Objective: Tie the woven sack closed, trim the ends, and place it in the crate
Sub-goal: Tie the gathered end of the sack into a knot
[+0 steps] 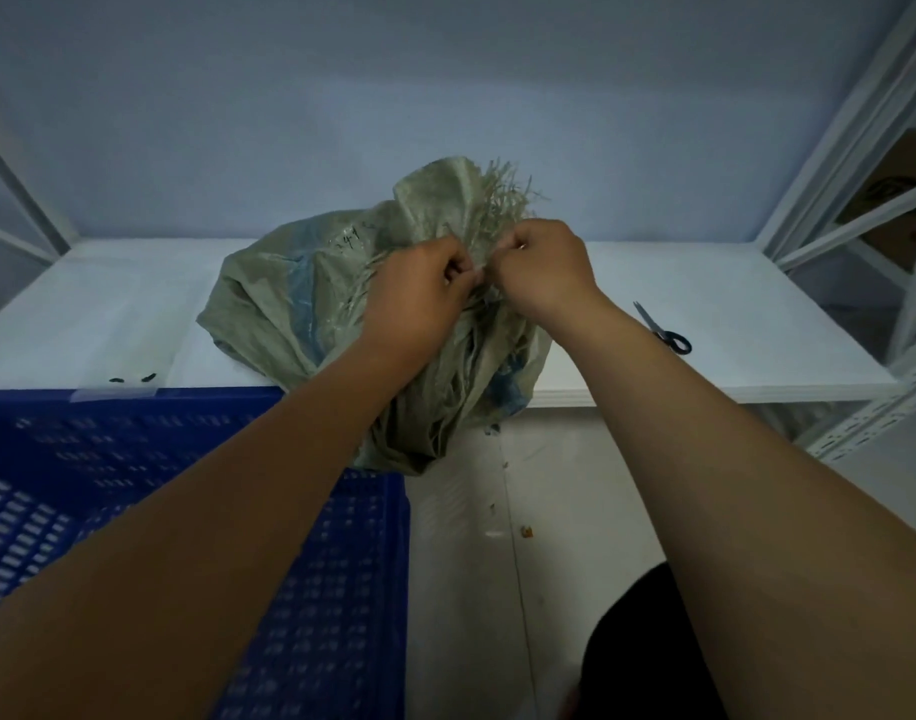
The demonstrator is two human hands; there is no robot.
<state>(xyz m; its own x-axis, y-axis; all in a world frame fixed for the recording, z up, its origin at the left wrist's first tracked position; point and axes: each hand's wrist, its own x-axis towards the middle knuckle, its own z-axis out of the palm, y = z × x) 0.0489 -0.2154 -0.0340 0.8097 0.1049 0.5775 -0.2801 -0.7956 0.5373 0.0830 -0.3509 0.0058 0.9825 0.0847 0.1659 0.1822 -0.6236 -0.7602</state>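
A crumpled green woven sack [289,304] with blue stripes lies on the white shelf [108,314], its lower part hanging over the front edge. The frayed mouth of the sack [489,192] stands up at the top. My left hand [419,288] and my right hand [541,270] meet at the gathered neck, each with fingers curled and pinching a thin pale tie [481,268] between them. A blue perforated plastic crate [134,459] stands below the shelf at the lower left.
Black-handled scissors [663,330] lie on the shelf to the right of the sack. White metal rack posts [861,122] rise on the right, with a cardboard box [897,200] behind them. Small scraps [526,532] dot the pale floor.
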